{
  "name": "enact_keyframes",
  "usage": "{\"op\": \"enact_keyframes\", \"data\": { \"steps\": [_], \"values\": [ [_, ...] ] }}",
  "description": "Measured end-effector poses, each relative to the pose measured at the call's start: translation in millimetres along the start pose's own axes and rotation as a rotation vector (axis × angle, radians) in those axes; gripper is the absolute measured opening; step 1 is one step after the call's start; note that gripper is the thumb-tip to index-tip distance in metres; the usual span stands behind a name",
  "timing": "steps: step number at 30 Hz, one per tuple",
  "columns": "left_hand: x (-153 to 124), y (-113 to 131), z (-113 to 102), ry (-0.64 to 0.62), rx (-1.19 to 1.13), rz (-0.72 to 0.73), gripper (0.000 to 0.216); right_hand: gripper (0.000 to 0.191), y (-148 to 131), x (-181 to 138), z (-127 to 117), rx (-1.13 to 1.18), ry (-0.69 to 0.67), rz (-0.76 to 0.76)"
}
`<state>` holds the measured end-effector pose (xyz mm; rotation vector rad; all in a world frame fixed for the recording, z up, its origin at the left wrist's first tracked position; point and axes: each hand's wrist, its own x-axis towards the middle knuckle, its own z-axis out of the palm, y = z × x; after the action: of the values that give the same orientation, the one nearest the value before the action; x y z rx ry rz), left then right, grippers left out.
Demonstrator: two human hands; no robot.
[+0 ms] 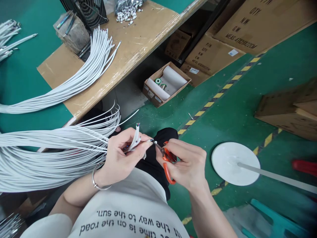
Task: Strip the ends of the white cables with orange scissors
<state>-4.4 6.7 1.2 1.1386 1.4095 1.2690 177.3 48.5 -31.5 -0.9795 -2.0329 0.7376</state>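
My left hand (123, 155) is closed around the ends of a few white cables (135, 138), and small coloured wire tips show at their cut ends. In my right hand (187, 162) is a pair of scissors (169, 165) with orange handles. Its dark blades meet a cable end at my left fingertips; whether they are fully closed is too small to tell. A thick bundle of long white cables (54, 162) runs from the left side toward my left hand, draped past the table edge. Another bundle of white cables (81, 76) lies on the table.
On the table's cardboard sheet (146, 33) stand a black fan (86, 11), a taped block (71, 31) and small white connectors (127, 15). An open box (168, 84) with spools sits on the floor. Large cartons (210, 53), a round white base (232, 163) and a teal stool (277, 218) are rightward.
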Motion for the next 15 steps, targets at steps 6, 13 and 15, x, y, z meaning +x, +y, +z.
{"op": "enact_keyframes", "data": {
  "steps": [6, 13, 15],
  "values": [
    [-0.8, -2.7, -0.1, 0.001, 0.024, 0.020, 0.007, 0.042, 1.0, -1.1, 1.2, -0.011, 0.006, -0.003],
    [-1.2, -3.1, 0.5, 0.012, 0.033, 0.035, 0.007, 0.041, -1.3, -1.5, 0.4, -0.028, 0.002, 0.003],
    [-1.1, -2.8, 0.7, 0.015, 0.031, 0.031, 0.007, 0.041, -1.7, -1.4, 0.3, -0.034, -0.003, 0.008]
  ]
}}
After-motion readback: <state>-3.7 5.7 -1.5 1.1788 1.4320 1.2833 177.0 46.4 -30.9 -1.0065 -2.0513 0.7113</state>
